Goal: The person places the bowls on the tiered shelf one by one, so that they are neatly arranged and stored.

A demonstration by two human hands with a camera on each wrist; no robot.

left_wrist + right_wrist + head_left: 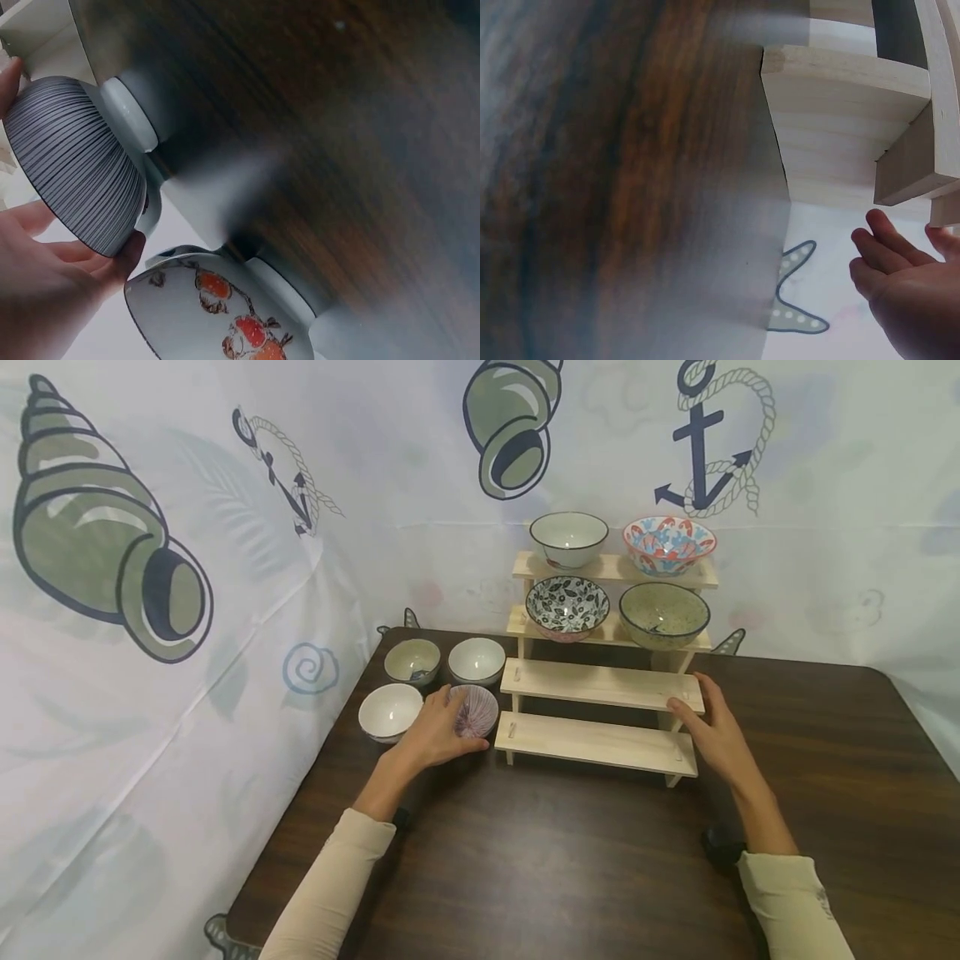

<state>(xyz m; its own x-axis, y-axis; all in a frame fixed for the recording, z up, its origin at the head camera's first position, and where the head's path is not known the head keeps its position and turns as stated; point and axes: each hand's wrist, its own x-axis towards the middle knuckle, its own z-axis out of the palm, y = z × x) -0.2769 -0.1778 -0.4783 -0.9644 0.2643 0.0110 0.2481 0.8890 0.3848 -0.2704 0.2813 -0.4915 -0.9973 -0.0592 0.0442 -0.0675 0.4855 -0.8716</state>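
Note:
A small bowl with fine purple stripes (pixel 477 713) stands at the left end of the shelf stand. My left hand (pixel 435 732) holds it by the sides, fingers and thumb spread around it; the left wrist view shows the striped outside (pixel 79 161) between the thumb and fingers. My right hand (pixel 712 724) is at the right end of the wooden tiered stand (pixel 600 683), by its second-lowest shelf. Its thumb lies over the shelf's front corner, and the other fingers (pixel 889 251) extend past the end, loosely straight.
Beside the striped bowl are two white bowls (pixel 390 711) (pixel 477 660) and a beige bowl (pixel 412 661). Larger bowls fill the upper shelves: white (pixel 568 537), red-and-blue patterned (pixel 669 545), black floral (pixel 567 607) and olive (pixel 664 613). A printed cloth (pixel 375 460) hangs behind the dark wooden table (pixel 570 860).

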